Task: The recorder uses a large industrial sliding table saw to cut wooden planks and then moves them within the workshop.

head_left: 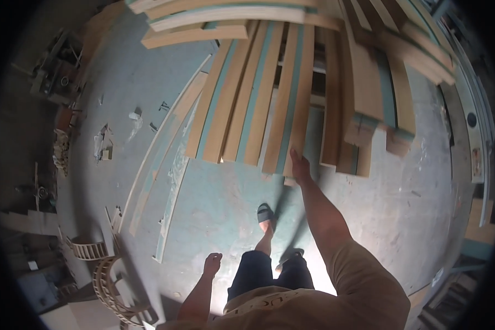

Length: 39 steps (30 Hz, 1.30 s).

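Note:
My right hand is at the near end of a long wooden board with a teal stripe down its middle. The thumb lies along the board's right edge, and the other fingers are mostly hidden. To the left, similar striped boards lie side by side on the stack. A thicker wooden beam juts toward me on the right. Low beside my body hangs my left hand, its fingers curled in with nothing visible in them, well apart from the wood.
More boards lie crosswise at the top. Long thin strips rest on the floor left of the stack. Curved slatted wooden frames stand at the lower left. Plastic scraps litter the floor farther left.

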Available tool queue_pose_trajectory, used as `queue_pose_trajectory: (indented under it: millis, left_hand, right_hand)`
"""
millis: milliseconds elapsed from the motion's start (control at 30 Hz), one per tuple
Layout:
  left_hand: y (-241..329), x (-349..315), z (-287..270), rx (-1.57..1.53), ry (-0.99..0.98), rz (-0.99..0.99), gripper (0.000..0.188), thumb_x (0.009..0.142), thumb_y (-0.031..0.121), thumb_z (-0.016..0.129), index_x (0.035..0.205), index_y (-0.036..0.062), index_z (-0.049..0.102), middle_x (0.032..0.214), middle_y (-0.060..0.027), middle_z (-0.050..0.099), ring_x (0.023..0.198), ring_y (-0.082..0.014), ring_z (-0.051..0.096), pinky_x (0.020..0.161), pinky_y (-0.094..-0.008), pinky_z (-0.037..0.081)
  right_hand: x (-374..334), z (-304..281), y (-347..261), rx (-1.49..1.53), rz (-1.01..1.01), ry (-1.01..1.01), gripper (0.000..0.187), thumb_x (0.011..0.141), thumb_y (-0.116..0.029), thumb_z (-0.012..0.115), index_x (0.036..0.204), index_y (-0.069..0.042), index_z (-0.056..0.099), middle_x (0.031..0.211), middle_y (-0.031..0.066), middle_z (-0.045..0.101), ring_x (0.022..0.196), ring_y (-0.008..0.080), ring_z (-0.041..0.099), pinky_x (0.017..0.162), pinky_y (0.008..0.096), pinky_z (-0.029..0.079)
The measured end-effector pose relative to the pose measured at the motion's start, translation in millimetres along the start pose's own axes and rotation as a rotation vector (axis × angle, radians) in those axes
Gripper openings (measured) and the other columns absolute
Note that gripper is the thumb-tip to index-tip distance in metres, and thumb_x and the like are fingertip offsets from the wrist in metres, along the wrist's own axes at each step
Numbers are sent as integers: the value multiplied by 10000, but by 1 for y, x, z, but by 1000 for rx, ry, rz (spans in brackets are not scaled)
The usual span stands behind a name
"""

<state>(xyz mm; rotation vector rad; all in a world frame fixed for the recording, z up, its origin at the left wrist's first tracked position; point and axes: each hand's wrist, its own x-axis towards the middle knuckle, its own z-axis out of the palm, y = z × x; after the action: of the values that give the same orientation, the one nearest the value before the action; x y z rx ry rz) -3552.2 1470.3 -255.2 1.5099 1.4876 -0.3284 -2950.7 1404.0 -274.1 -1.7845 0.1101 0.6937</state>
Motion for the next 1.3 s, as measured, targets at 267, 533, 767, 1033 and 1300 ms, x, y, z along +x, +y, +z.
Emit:
queue_pose_trajectory:
  millis: [267, 533, 767, 1033, 1300]
  left_hand:
    - [63, 60, -16, 475, -120, 347, 507, 1090, 469, 666, 1326, 26, 740, 1156, -151, 802, 991, -243, 766, 918, -413, 584]
    - [205, 0, 109, 163, -288, 428, 524, 1119, 439, 652, 1425, 16, 698, 1243, -145, 786, 1055, -220, 743, 1003, -386, 557]
    - [173, -63, 186, 135, -275, 294, 681, 1116, 492, 613, 1535, -42, 570, 1418, -238, 710, 1312, -332, 690, 1104, -438, 527]
    - [164, -42, 192, -84, -502, 255, 803, 1105, 632, 580, 1441, -97, 595, 1289, -194, 731, 1160, -273, 714, 987, -438, 557]
    - [197, -4, 205, -3, -464, 371, 1006, 1091, 770, 496, 1519, -140, 529, 1439, -311, 678, 1337, -391, 672, 1144, -449, 497]
  right_hand:
    - [-87, -84, 52, -81, 36, 39, 806, 1016, -641, 750, 1354, 90, 734, 1122, 187, 822, 1045, 239, 783, 905, 400, 596]
    - [-274, -128, 164, -59, 86, 61, 757, 984, -624, 776, 1270, 77, 762, 1115, 232, 827, 1033, 334, 809, 924, 436, 611]
    - [-390, -132, 231, -15, 177, 33, 766, 944, -651, 811, 1212, 64, 763, 1062, 221, 823, 1000, 317, 815, 887, 432, 613]
    - [-441, -132, 276, 5, 262, 31, 734, 955, -622, 813, 1190, 70, 752, 1040, 238, 813, 981, 310, 818, 847, 432, 616]
    - [-379, -138, 240, 179, 344, -135, 849, 952, -586, 864, 1503, 27, 663, 1366, 162, 758, 1255, 261, 716, 1092, 421, 543]
